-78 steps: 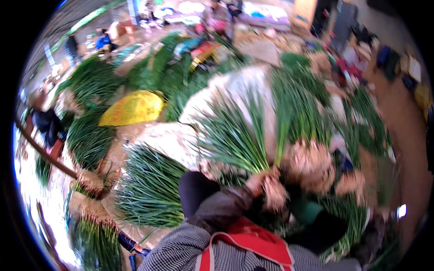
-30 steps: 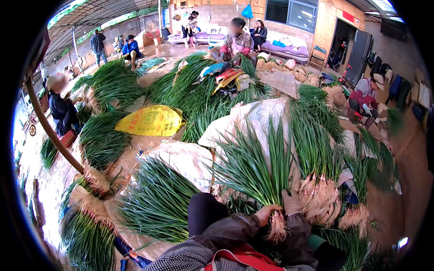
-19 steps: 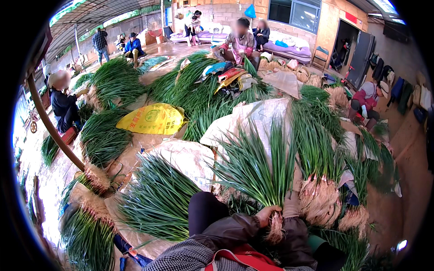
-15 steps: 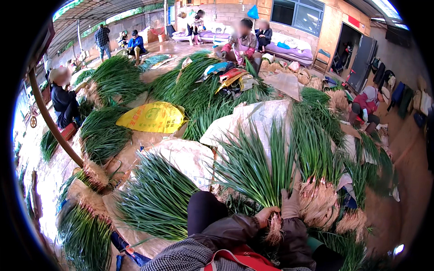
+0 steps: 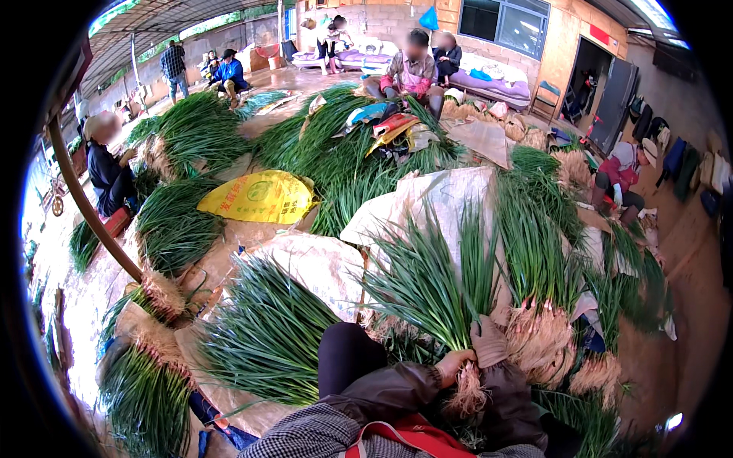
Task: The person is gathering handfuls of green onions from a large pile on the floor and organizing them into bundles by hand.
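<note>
In front of my knees I hold a bunch of green onions upright, its long leaves fanning up and its pale stringy roots hanging below. My left hand is closed round the stems just above the roots. Against the right side of the stems, my gloved right hand is closed too, its fingers bent round them. A large pile of green onions lies to the left of my knee. More bundles, roots toward me, rest just right of my hands.
Pale woven sacks cover ground ahead, with a yellow sack beyond. Further onion heaps lie around me. A curved pole stands at left. Several people sit among the piles, one straight ahead, another at right.
My right hand has come down slightly along the stems and its fingers have bent in. The bunch stays in my hands. The person ahead has lowered an arm.
</note>
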Motion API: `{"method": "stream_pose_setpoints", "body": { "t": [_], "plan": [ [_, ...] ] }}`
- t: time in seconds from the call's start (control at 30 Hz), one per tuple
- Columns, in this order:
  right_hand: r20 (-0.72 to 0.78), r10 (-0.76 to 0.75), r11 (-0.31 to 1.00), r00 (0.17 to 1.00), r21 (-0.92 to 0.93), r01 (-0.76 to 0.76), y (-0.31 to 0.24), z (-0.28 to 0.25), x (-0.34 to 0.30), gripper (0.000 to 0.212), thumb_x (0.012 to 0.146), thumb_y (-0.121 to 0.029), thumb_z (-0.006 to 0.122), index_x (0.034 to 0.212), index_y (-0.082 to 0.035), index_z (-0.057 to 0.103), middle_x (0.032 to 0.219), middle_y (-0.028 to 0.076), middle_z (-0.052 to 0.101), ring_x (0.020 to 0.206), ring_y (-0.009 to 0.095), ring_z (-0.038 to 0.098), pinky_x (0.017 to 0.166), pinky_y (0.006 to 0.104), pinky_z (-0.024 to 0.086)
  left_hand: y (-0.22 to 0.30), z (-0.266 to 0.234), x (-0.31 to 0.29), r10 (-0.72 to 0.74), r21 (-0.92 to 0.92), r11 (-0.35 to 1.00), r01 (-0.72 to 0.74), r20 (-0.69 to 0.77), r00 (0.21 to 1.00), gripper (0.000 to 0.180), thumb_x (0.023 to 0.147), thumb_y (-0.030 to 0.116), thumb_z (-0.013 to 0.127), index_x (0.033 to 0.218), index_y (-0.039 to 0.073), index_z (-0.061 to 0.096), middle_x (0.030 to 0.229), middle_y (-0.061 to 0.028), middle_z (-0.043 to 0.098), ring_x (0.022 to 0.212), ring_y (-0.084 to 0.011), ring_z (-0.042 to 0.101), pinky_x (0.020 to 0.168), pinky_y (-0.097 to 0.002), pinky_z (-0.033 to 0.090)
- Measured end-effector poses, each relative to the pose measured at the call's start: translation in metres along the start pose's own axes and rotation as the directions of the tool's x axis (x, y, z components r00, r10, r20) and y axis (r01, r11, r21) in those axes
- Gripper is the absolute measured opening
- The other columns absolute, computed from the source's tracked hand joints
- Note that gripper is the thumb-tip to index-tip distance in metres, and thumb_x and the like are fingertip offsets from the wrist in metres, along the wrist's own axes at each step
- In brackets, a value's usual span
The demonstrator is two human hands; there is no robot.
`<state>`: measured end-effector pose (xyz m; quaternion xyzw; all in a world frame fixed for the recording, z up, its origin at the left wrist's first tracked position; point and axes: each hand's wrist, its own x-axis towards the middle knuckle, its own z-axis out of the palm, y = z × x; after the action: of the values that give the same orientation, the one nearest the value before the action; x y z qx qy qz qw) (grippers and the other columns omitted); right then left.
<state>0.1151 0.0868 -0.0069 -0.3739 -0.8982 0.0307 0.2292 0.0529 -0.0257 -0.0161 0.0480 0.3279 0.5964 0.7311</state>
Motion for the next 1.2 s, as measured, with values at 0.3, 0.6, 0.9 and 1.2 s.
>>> {"method": "stream_pose_setpoints", "body": {
  "t": [0.3, 0.6, 0.9, 1.2],
  "plan": [
    [-0.867, 0.092, 0.275, 0.49, -0.451, -0.849, 0.07, 0.052, 0.015, 0.045, 0.083, -0.046, 0.051, 0.064, -0.007, 0.06, 0.06, 0.011, 0.054, 0.059, 0.024, 0.056, 0.058, 0.0342, 0.049, 0.002, -0.006, 0.0, 0.057, -0.365, 0.927, 0.085, 0.361, 0.931, 0.014, 0.076, 0.016, 0.053, 0.073, 0.003, 0.056, 0.08, -0.0079, 0.06, 0.081, -0.0227, 0.06, 0.088, -0.0388, 0.045],
    [0.645, -0.141, 0.842, 0.751, 0.477, -0.252, 0.087, 0.095, -0.108, 0.029, 0.094, -0.027, 0.038, 0.109, -0.007, 0.052, 0.095, 0.01, 0.059, 0.088, 0.021, 0.054, 0.081, 0.0301, 0.043, 0.014, -0.02, 0.0, 0.102, -0.467, 0.878, 0.107, 0.4, 0.911, 0.02, 0.075, 0.016, 0.05, 0.058, 0.006, 0.049, 0.068, -0.0028, 0.047, 0.072, -0.0188, 0.05, 0.085, -0.0338, 0.041],
    [0.189, 0.317, 0.833, 0.929, 0.414, -0.368, -0.023, -0.043, 0.012, 0.039, 0.086, -0.037, 0.044, 0.096, -0.003, 0.061, 0.093, 0.022, 0.06, 0.088, 0.036, 0.056, 0.079, 0.0404, 0.042, 0.007, -0.008, -0.002, 0.276, -0.427, 0.898, -0.101, 0.372, 0.886, 0.022, 0.076, 0.019, 0.051, 0.056, 0.012, 0.042, 0.061, -0.0015, 0.043, 0.063, -0.0174, 0.046, 0.077, -0.0365, 0.042],
    [0.063, 0.599, 0.762, 0.798, 0.261, -0.593, 0.004, 0.014, -0.005, 0.049, 0.09, -0.042, 0.035, 0.084, -0.004, 0.064, 0.074, 0.018, 0.064, 0.067, 0.033, 0.061, 0.063, 0.0391, 0.048, 0.008, -0.006, 0.002, 0.133, -0.421, 0.906, 0.047, 0.389, 0.912, 0.022, 0.074, 0.017, 0.052, 0.055, 0.012, 0.043, 0.062, -0.0007, 0.044, 0.06, -0.0166, 0.046, 0.082, -0.0324, 0.041]
  ]
}}
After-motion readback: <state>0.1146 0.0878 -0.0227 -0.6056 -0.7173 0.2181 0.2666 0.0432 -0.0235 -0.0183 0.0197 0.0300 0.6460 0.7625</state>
